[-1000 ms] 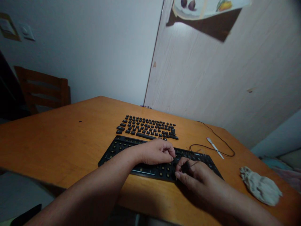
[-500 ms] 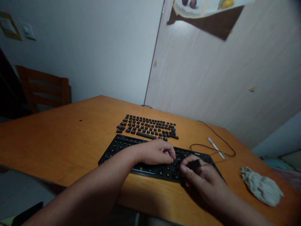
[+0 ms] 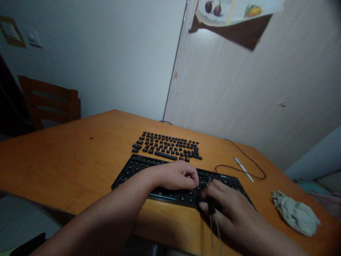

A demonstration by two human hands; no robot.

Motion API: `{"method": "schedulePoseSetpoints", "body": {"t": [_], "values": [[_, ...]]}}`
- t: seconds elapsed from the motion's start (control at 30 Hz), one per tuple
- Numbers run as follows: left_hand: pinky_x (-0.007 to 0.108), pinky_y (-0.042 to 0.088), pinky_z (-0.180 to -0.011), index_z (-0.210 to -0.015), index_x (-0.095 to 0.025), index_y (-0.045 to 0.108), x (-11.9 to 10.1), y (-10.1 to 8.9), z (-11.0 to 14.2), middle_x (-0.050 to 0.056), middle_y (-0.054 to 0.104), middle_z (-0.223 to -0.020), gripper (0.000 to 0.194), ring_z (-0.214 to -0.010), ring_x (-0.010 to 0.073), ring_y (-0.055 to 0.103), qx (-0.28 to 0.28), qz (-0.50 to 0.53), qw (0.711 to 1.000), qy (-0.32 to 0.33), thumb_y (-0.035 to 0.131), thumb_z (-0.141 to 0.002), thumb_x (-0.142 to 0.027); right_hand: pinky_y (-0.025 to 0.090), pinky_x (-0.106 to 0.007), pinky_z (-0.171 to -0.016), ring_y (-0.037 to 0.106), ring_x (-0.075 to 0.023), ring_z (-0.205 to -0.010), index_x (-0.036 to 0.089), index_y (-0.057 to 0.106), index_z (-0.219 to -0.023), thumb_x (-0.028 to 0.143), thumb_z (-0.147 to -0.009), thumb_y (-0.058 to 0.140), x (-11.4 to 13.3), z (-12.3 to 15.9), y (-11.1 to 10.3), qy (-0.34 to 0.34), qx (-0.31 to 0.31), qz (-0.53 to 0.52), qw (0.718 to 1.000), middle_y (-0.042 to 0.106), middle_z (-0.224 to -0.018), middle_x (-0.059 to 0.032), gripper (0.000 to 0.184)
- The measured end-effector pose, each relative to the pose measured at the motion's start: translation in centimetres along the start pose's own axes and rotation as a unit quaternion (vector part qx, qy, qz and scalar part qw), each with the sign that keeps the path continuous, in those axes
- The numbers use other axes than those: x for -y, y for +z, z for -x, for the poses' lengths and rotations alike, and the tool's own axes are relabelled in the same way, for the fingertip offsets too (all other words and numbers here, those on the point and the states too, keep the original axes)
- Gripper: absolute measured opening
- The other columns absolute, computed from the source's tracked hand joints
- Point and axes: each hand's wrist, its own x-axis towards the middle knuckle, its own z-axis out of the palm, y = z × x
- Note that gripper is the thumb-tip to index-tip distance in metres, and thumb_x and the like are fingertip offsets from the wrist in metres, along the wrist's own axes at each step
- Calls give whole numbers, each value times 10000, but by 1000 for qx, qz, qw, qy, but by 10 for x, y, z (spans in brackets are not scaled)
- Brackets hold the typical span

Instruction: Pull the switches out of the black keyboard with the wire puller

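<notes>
A black keyboard (image 3: 170, 193) lies along the table's front, many of its key positions bare. My left hand (image 3: 178, 175) rests on its middle with the fingers curled closed. Whatever those fingers may hold is hidden. Over the right part of the keyboard, my right hand (image 3: 226, 201) grips a wire keycap puller (image 3: 211, 207) by its black handle. Two thin wires stick out from the handle toward me. Fingers partly blurred by motion cover the puller's far end, near the keys. Behind the keyboard, loose black keycaps (image 3: 165, 155) are laid out in rows.
A cable (image 3: 245, 170) loops over the table (image 3: 66, 160) at right, crossing a white stick-like object (image 3: 243, 169). Further right lies a crumpled pale cloth (image 3: 295, 213). One small dark piece (image 3: 91, 138) sits at left. A wooden chair (image 3: 50, 99) stands beyond the table.
My right hand has turned over toward the keys, and the puller's wires have swung from pointing right to pointing toward me. My left hand has stayed in place.
</notes>
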Motion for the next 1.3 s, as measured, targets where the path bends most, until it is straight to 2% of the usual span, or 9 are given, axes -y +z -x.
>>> {"method": "schedulePoseSetpoints", "body": {"t": [0.2,0.3,0.43,0.53,0.83,1.0,1.13,1.23,1.3], "values": [[183,311,-477,-861,-168,683,0,0,1,-33,573,-652,173,-571,90,489,6,7,1000,-8,577,-733,-219,411,-279,-671,552,-171,-751,218,579,-777,206,-865,556,-3,-5,1,5,22,-32,999,598,-815,-27,91],[178,323,-488,-864,-163,675,1,1,0,-37,553,-646,173,-575,84,480,1,37,999,-11,591,-719,-209,413,-269,-660,547,-166,-743,213,593,-782,238,-858,579,-11,-8,3,18,-8,-94,995,600,-790,-18,82],[181,373,-528,-943,-153,625,3,2,-3,-35,571,-682,227,-577,75,498,-11,152,988,1,599,-722,-197,398,-244,-587,522,-148,-682,195,599,-800,367,-888,559,-18,-18,6,77,-75,-188,976,584,-734,-10,197],[203,436,-582,-934,-144,572,2,3,-6,-11,619,-729,212,-611,85,573,-17,257,966,2,591,-724,-166,408,-239,-595,520,-138,-674,187,603,-831,428,-907,532,-16,-27,6,95,-94,-210,969,599,-742,-10,263],[184,466,-540,-841,-149,535,2,1,-11,-2,635,-619,105,-582,100,633,-112,299,947,-46,593,-755,-162,468,-272,-678,602,-165,-754,201,632,-966,415,-874,581,-9,-41,8,78,-129,-148,977,659,-840,-26,239],[178,468,-532,-843,-154,535,5,0,-13,14,655,-622,89,-592,106,643,-121,292,947,-59,569,-761,-158,463,-279,-693,596,-169,-783,220,634,-942,357,-874,591,-9,-43,5,41,-146,-47,987,646,-862,-26,159],[179,464,-525,-830,-155,540,3,1,-12,16,654,-612,77,-573,104,633,-119,284,949,-62,572,-760,-161,447,-276,-685,585,-166,-769,235,636,-920,297,-884,567,-6,-44,1,-1,-131,12,991,632,-849,-22,99],[184,459,-527,-844,-156,534,2,0,-12,17,662,-645,93,-576,102,630,-126,289,947,-60,571,-758,-152,441,-278,-684,586,-167,-762,236,644,-933,276,-880,561,-14,-48,-1,-9,-123,32,992,628,-843,-25,106],[187,455,-531,-870,-156,528,2,-3,-12,23,674,-694,112,-578,95,621,-164,290,941,-60,560,-763,-148,443,-282,-688,591,-173,-768,228,656,-952,286,-881,556,-26,-54,-1,-4,-131,37,991,632,-851,-36,136]]}}
